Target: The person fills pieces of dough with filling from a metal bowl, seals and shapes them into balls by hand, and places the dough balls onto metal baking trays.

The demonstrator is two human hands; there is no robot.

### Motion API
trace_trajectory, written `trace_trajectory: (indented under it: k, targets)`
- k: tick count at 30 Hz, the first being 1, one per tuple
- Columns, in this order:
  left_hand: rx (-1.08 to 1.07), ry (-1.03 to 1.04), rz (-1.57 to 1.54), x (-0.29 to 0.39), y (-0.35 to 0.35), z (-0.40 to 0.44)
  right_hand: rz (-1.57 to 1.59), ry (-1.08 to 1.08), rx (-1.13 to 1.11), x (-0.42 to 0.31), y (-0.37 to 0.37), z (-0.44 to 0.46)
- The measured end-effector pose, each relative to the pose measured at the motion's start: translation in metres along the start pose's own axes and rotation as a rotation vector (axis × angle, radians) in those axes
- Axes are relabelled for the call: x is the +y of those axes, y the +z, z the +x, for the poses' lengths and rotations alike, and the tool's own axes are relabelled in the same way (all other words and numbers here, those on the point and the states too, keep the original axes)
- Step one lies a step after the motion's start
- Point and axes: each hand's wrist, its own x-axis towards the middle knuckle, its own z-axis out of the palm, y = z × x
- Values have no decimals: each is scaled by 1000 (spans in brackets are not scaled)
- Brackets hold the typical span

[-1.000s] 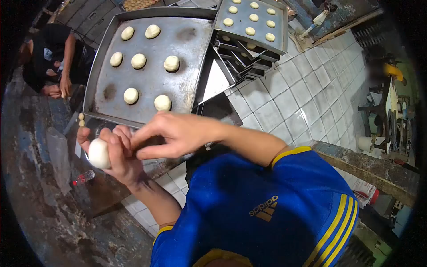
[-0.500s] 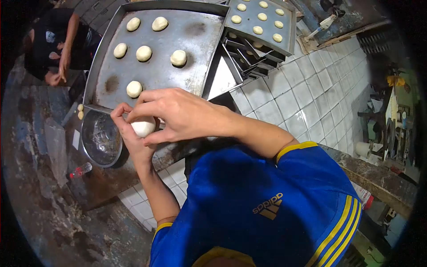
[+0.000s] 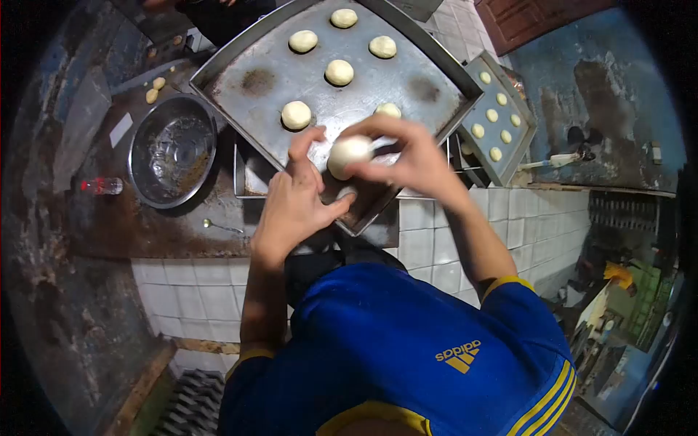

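A pale round dough ball is gripped between the fingers and thumb of my right hand, above the near corner of a metal baking tray. Just left of the ball is my left hand, its fingers apart and curved, with nothing in them. On the tray lie several spaced dough balls, such as one at the left and one in the middle. Another dough ball is partly covered by my right hand.
To the left stands a metal bowl with residue inside. Around it are a red-capped bottle, a small spoon and small dough pieces. A second tray of dough balls is at the right. Someone in dark clothes is behind the tray.
My view has turned, so the tray sits differently in it. My left hand has come away from the dough ball that both hands surrounded; my right hand keeps hold of it.
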Motion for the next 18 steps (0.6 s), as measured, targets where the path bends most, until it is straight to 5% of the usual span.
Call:
trace_trajectory:
  k: [5, 7, 11, 17, 18]
  targets:
    - [119, 149, 107, -36, 1, 5, -465, 153, 254, 82, -118, 29]
    - [105, 159, 181, -36, 5, 1, -599, 307, 219, 115, -136, 41]
    - [100, 146, 225, -41, 8, 2, -1298, 188, -45, 170, -126, 57]
    - [123, 165, 217, -33, 15, 1, -1353, 188, 107, 214, -122, 55]
    - [110, 193, 229, -32, 14, -1, -799, 347, -2, 218, -147, 67]
